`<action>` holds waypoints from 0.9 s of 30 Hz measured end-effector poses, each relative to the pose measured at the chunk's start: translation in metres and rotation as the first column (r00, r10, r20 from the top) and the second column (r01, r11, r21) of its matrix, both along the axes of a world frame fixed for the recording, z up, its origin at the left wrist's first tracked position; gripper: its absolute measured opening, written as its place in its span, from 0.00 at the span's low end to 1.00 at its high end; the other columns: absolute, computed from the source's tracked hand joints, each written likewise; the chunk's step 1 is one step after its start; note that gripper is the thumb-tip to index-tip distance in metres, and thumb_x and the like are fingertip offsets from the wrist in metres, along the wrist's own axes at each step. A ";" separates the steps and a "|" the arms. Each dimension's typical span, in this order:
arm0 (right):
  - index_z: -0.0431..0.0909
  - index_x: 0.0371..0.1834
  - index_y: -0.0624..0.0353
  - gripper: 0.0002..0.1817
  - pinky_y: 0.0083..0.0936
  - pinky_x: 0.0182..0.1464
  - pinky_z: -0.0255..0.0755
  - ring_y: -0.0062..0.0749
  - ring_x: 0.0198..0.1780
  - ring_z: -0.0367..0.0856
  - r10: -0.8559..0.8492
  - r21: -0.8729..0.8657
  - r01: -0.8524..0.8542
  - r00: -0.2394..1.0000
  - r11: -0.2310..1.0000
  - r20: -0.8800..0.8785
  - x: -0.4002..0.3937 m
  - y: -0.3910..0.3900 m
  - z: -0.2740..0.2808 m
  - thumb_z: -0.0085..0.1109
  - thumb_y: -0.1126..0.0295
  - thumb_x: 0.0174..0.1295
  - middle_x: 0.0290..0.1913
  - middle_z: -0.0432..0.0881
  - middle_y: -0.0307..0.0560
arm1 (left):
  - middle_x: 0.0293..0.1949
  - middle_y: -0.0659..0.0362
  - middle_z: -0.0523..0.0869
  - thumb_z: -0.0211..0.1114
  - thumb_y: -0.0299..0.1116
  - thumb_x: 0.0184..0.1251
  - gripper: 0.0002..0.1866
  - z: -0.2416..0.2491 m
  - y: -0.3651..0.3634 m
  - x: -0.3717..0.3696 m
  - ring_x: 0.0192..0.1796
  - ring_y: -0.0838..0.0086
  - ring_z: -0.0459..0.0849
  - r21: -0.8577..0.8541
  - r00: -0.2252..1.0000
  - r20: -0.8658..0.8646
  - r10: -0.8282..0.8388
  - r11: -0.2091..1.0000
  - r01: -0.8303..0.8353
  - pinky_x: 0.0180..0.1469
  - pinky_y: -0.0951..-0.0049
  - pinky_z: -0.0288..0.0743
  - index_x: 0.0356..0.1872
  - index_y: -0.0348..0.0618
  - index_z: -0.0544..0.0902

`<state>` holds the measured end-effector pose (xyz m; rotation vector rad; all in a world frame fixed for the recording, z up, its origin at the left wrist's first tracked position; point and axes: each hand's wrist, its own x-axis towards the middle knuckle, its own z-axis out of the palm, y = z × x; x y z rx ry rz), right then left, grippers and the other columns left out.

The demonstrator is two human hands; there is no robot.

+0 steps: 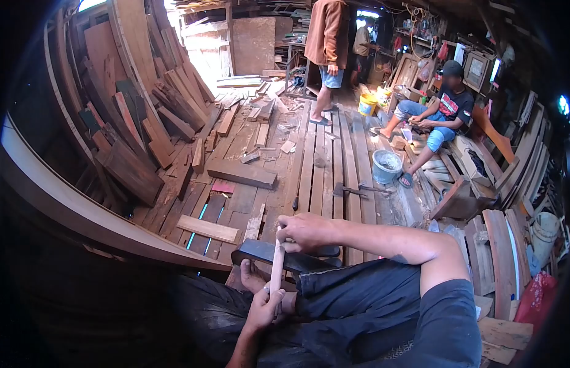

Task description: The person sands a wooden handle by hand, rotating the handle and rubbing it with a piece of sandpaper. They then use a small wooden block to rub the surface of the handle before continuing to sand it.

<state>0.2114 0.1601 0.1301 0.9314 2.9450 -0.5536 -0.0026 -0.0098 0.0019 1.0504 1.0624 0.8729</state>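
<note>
A slim, pale wooden strip (pixel 277 267) stands nearly upright in front of my knees. My left hand (pixel 264 310) is closed around its lower end, close to my bare foot. At the upper end, my right hand (pixel 306 232) is closed with its fingers pinched on the strip. Whether anything else lies under those right fingers is hidden. Behind the strip is a dark sandal (pixel 260 253).
Beyond my hands, an axe (pixel 340 191), a thick plank (pixel 242 173) and wood offcuts lie on the slatted floor. Boards (pixel 122 55) lean at left. One seated person (pixel 447 107) works at right near a bucket (pixel 386 165); another person (pixel 326 37) stands farther back.
</note>
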 end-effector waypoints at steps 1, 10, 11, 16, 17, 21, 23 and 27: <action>0.85 0.49 0.58 0.15 0.50 0.51 0.79 0.58 0.47 0.84 0.020 -0.038 -0.020 1.000 0.999 -0.004 0.000 -0.003 -0.001 0.62 0.61 0.66 0.49 0.78 0.59 | 0.36 0.66 0.81 0.62 0.36 0.81 0.15 0.002 0.001 0.001 0.36 0.85 0.76 0.010 1.000 -0.011 0.002 1.000 -0.002 0.39 0.79 0.72 0.56 0.33 0.81; 0.76 0.48 0.64 0.14 0.48 0.51 0.77 0.60 0.48 0.83 0.037 -0.021 -0.035 0.994 0.999 0.100 -0.004 -0.006 -0.002 0.63 0.66 0.67 0.50 0.73 0.62 | 0.30 0.72 0.76 0.61 0.36 0.82 0.11 0.006 0.001 0.004 0.30 0.89 0.72 0.070 0.999 0.032 0.008 0.997 -0.010 0.31 0.80 0.65 0.53 0.39 0.81; 0.76 0.48 0.64 0.14 0.47 0.50 0.77 0.60 0.46 0.83 0.106 -0.065 -0.103 0.994 0.992 0.040 -0.005 -0.007 -0.008 0.63 0.66 0.67 0.49 0.73 0.62 | 0.30 0.71 0.76 0.61 0.36 0.82 0.12 0.006 0.001 0.004 0.30 0.89 0.72 0.076 1.000 0.019 0.011 0.997 -0.013 0.31 0.80 0.65 0.54 0.39 0.81; 0.80 0.46 0.64 0.13 0.48 0.48 0.79 0.62 0.47 0.83 0.105 -0.200 -0.103 0.994 0.974 0.002 -0.012 -0.010 -0.012 0.61 0.66 0.65 0.50 0.78 0.69 | 0.32 0.71 0.77 0.60 0.35 0.82 0.17 0.003 0.001 0.006 0.31 0.88 0.73 0.124 1.000 0.019 0.012 0.992 -0.014 0.32 0.80 0.67 0.63 0.36 0.78; 0.80 0.46 0.65 0.13 0.48 0.49 0.79 0.62 0.47 0.83 0.038 -0.175 -0.032 0.999 0.984 0.036 -0.012 -0.009 -0.010 0.61 0.67 0.65 0.50 0.78 0.69 | 0.35 0.69 0.78 0.60 0.34 0.82 0.20 0.004 0.000 0.006 0.35 0.86 0.74 0.108 0.999 0.036 0.013 0.994 -0.017 0.37 0.79 0.69 0.66 0.35 0.76; 0.79 0.45 0.67 0.11 0.50 0.47 0.80 0.63 0.45 0.85 0.019 0.000 -0.019 0.996 1.000 0.083 -0.015 -0.018 -0.014 0.57 0.69 0.68 0.43 0.80 0.68 | 0.43 0.65 0.81 0.59 0.32 0.81 0.27 0.010 0.000 0.006 0.45 0.82 0.77 0.089 0.999 0.044 0.023 0.996 -0.027 0.49 0.77 0.74 0.76 0.32 0.69; 0.79 0.42 0.66 0.10 0.47 0.46 0.79 0.62 0.43 0.84 0.173 -0.134 -0.170 0.985 0.976 0.013 -0.016 -0.012 -0.028 0.58 0.68 0.68 0.43 0.79 0.68 | 0.45 0.64 0.81 0.59 0.33 0.82 0.28 0.011 -0.002 0.008 0.47 0.82 0.77 0.113 1.000 0.010 0.024 0.993 -0.025 0.51 0.76 0.74 0.77 0.32 0.67; 0.80 0.42 0.64 0.11 0.45 0.48 0.78 0.63 0.43 0.83 0.050 -0.127 -0.047 0.999 0.991 0.016 -0.011 -0.009 -0.021 0.60 0.65 0.70 0.42 0.75 0.65 | 0.47 0.62 0.82 0.59 0.34 0.82 0.29 0.009 -0.002 0.008 0.48 0.80 0.78 0.121 1.000 -0.022 0.016 0.993 -0.013 0.53 0.75 0.75 0.77 0.32 0.67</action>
